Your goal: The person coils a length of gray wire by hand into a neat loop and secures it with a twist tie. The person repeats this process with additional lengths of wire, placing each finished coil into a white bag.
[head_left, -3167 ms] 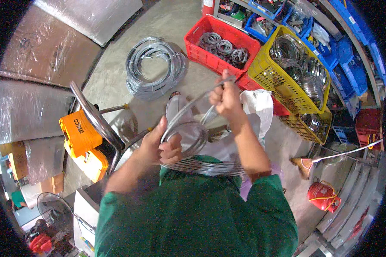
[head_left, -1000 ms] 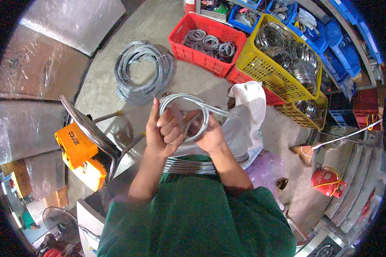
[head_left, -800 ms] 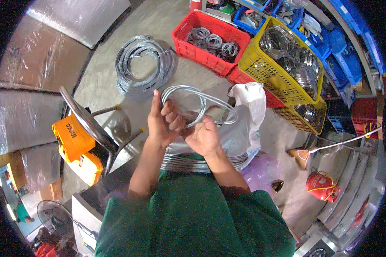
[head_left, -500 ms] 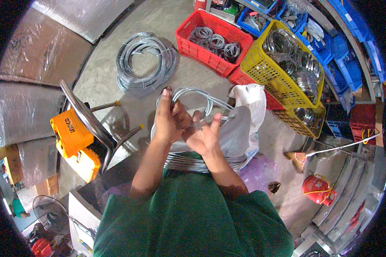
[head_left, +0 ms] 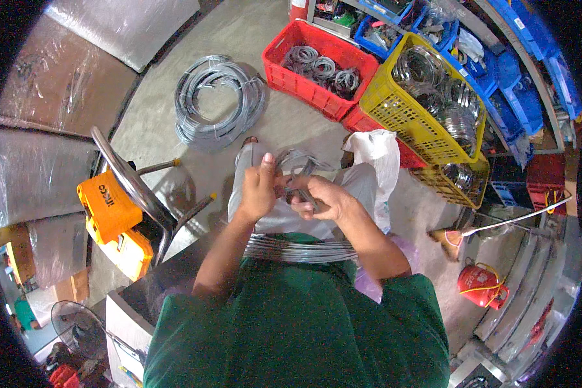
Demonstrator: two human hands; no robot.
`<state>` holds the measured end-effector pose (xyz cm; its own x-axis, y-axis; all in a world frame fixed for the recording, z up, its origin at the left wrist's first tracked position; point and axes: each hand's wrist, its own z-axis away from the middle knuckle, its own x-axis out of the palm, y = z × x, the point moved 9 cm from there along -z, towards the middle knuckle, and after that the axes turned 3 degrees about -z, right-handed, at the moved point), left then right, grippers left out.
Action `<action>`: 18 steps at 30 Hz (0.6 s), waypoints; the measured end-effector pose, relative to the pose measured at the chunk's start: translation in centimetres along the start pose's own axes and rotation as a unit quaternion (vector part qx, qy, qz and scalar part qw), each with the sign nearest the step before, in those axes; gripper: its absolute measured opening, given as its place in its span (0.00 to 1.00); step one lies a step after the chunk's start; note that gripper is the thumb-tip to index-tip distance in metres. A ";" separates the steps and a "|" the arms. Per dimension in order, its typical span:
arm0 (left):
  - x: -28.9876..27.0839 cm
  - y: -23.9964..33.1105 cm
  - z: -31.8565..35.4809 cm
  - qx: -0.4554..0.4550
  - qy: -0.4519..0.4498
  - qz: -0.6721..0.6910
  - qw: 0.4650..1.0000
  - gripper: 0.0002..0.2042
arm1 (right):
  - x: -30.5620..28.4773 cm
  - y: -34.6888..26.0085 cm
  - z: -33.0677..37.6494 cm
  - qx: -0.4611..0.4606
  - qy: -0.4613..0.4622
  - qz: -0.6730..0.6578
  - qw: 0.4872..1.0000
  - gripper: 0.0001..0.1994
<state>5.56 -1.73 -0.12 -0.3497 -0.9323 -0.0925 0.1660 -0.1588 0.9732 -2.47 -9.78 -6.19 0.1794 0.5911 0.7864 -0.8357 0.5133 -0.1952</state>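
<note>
In front of my lap, both hands are closed on a small coil of grey wire cable [head_left: 304, 160], its loops smeared by motion. My left hand [head_left: 258, 189] grips its near left side, thumb pointing up. My right hand [head_left: 328, 197] curls its fingers round the strands from the right, close to my left fingertips. Across my lap, against my green shirt, lies a larger coil of the same kind of cable [head_left: 302, 250]. Beyond my knees, a big tied coil of cable [head_left: 186, 100] rests on the floor.
A red crate [head_left: 279, 77] of small coils and a yellow crate [head_left: 404, 119] of shiny coils stand at the far right, before blue bins [head_left: 498, 71]. Orange cases [head_left: 110, 200] sit by a metal-framed seat [head_left: 136, 184] at left. A broom [head_left: 447, 242] and red cylinder [head_left: 482, 286] are at right.
My right hand has turned inward and closed round the cable strands, where its fingers were spread before. The small coil's loops have drawn in toward my hands.
</note>
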 end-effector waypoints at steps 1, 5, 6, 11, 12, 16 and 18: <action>0.1 -0.3 0.0 -0.036 0.004 -0.024 0.999 0.31 | 0.4 -0.1 0.3 -0.002 -0.014 -0.038 0.999 0.13; 0.2 -2.9 0.1 -0.222 0.116 0.356 0.900 0.28 | 0.8 0.7 2.5 -0.075 0.054 0.005 0.996 0.15; -0.5 -2.4 -0.4 -0.224 0.084 0.400 0.885 0.27 | 1.3 1.3 3.4 -0.127 0.074 0.045 0.988 0.17; -6.2 -0.7 -4.1 -0.127 0.134 0.520 0.834 0.26 | 5.3 5.2 5.9 -0.315 0.128 0.405 0.849 0.17; -6.4 -0.1 -4.5 -0.095 0.113 0.551 0.822 0.26 | 6.2 5.4 6.4 -0.370 0.141 0.475 0.786 0.14; -4.3 2.0 -5.0 -0.098 0.019 0.646 0.757 0.25 | 10.4 7.4 8.6 -0.547 0.183 0.694 0.430 0.10; -4.6 3.5 -4.8 -0.082 0.027 0.645 0.759 0.26 | 7.3 7.8 6.9 -0.415 0.196 0.632 0.625 0.09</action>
<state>12.20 0.45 2.69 0.2393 -0.3573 0.9028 0.4514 0.8642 0.2224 -11.23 -5.76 2.08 -0.1029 0.8738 -0.4753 0.0888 -0.4679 -0.8793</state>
